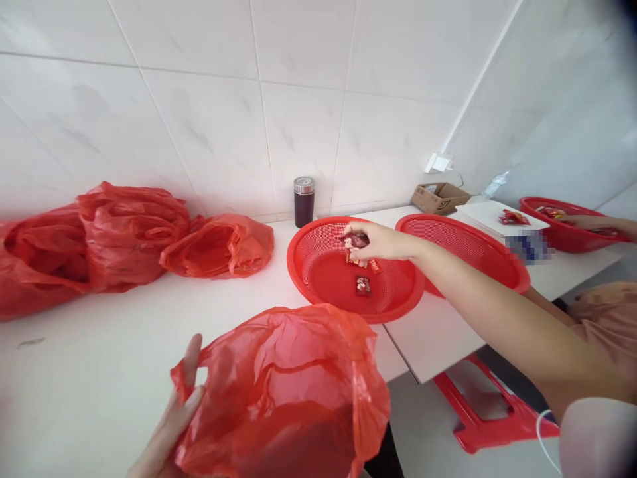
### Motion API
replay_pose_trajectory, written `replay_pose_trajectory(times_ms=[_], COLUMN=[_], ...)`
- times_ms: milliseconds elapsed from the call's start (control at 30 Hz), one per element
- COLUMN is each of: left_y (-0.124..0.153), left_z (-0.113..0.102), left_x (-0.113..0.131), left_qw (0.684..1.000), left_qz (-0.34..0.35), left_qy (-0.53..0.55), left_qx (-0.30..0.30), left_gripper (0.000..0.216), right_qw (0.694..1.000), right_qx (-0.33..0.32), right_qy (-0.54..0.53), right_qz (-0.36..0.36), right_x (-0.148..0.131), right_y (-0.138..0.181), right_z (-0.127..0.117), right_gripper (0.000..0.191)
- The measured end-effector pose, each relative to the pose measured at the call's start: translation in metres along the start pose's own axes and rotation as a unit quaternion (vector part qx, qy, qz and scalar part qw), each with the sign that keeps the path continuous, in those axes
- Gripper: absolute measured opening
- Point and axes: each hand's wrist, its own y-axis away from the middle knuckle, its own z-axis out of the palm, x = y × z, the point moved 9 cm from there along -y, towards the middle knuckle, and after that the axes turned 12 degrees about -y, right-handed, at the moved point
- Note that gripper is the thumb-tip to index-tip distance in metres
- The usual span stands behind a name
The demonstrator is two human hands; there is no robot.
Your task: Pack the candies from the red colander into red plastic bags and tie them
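Note:
Lower left, my left hand [176, 415] holds a red plastic bag [298, 378] by a handle, with a finger and thumb showing at the loop. The bag's mouth gapes towards me. My right hand [378, 242] reaches over a red mesh basket [298, 265], its fingers closed on a small dark red wrapped snack packet [354, 240]. Below that hand, a yellow and red packet [357, 259] and an orange-red one [375, 266] lie in the basket, and a dark red packet [363, 286] rests on its bottom.
Full-looking red bags [134, 239] and a smaller open one [223, 245] stand left. A dark tumbler [304, 202] is by the wall. Right are another red basket [462, 252], a cardboard box [439, 198], and a co-worker's hand [587, 223] at a further basket. A red stool [492, 405] stands below.

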Motion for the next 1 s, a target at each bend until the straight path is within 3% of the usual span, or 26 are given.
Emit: replay_pose_trajectory(times_ms=[100, 167, 233, 333, 400, 500, 667, 733, 800, 867, 933, 1000], left_y=[-0.001, -0.001, 0.0, 0.005, 0.01, 0.014, 0.016, 0.015, 0.014, 0.013, 0.012, 0.012], left_z=[0.004, 0.007, 0.006, -0.001, -0.004, -0.006, -0.009, -0.007, -0.006, -0.005, -0.004, -0.005], left_x=[-0.005, -0.007, -0.011, -0.011, -0.007, -0.005, -0.003, -0.001, 0.001, 0.003, 0.005, 0.006], left_qw=[0.999, 0.999, 0.999, 0.999, 0.999, 0.999, 0.997, 0.996, 0.994, 0.993, 0.992, 0.991], left_qz=[0.015, 0.024, 0.017, 0.023, 0.041, 0.044, 0.059, 0.075, 0.088, 0.098, 0.105, 0.105], left_qy=[0.039, 0.048, 0.048, 0.033, 0.026, 0.013, -0.038, -0.053, -0.063, -0.068, -0.07, -0.075], left_qx=[0.023, 0.003, -0.013, -0.009, -0.006, -0.001, 0.021, 0.012, 0.011, 0.011, 0.016, 0.037], left_gripper=[0.065, 0.065, 0.063, 0.059, 0.059, 0.061, 0.068, 0.07, 0.068, 0.067, 0.068, 0.07], right_qw=[0.979, 0.963, 0.956, 0.943, 0.935, 0.943, 0.968, 0.975, 0.976, 0.97, 0.97, 0.987], right_qx=[-0.05, -0.148, -0.238, -0.253, -0.225, -0.214, -0.178, -0.161, -0.181, -0.23, -0.233, -0.143], right_qy=[-0.157, -0.16, -0.053, 0.184, 0.264, 0.246, 0.171, 0.147, 0.112, 0.047, -0.018, -0.01], right_qz=[-0.122, -0.159, -0.162, -0.117, -0.078, -0.057, -0.052, -0.049, -0.055, -0.064, -0.07, -0.071], right_x=[-0.078, -0.111, -0.113, -0.069, -0.038, -0.017, -0.016, -0.017, -0.022, -0.032, -0.04, -0.033], right_y=[0.03, 0.053, 0.07, 0.068, 0.056, 0.043, 0.029, 0.027, 0.028, 0.031, 0.026, 0.008], right_z=[0.051, 0.103, 0.153, 0.191, 0.193, 0.188, 0.179, 0.177, 0.176, 0.17, 0.144, 0.096], right_gripper=[0.032, 0.028, 0.023, 0.02, 0.018, 0.017, 0.015, 0.027, 0.042, 0.043, 0.04, 0.041])
